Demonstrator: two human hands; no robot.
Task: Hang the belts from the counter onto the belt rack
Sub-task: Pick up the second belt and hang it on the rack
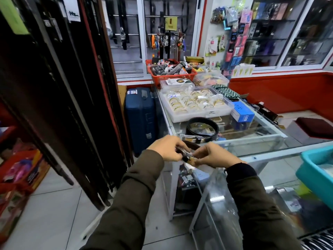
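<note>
A dark brown belt (193, 146) is held in front of the near corner of the glass counter (255, 139). My left hand (166, 147) and my right hand (214, 156) both grip it at its buckle end, which has clear wrapping on it. A second black belt (201, 127) lies coiled on the counter just behind my hands. The belt rack (59, 83) fills the left side, with several dark belts hanging down from it.
On the counter stand a white tray of gold bangles (196, 103), a blue box (242, 114) and red baskets (173, 73). A blue suitcase (140, 118) stands between rack and counter. A teal tub (317, 170) sits at the right. Red shelves (19, 168) are low left.
</note>
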